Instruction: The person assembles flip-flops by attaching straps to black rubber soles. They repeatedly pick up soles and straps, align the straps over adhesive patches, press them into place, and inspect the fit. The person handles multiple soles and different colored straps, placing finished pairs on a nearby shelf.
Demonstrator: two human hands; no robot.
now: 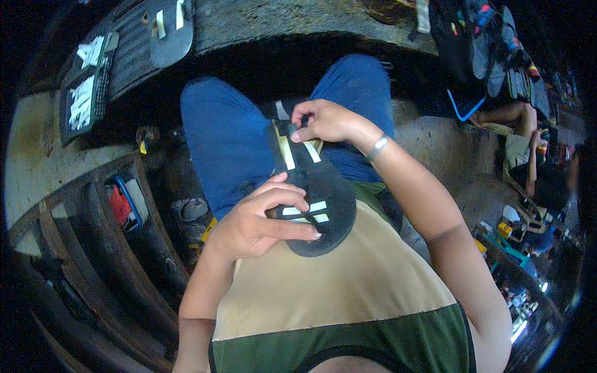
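Observation:
A black shoe sole lies across my lap, its wide rounded end toward my belly and its narrower end between my thighs. Pale strips run along the narrower part, and short white strips cross the wide end. My left hand grips the sole from its left side, fingers and thumb on the upper face near the short strips. At the far end, my right hand is closed in a pinch on a small dark piece at the sole's edge. Its fingers partly hide that piece.
Another dark sole with pale strips rests on the bench ahead. A dark tray with white pieces stands at the left, above wooden slats. Several soles and straps are piled far right, near another person's arm.

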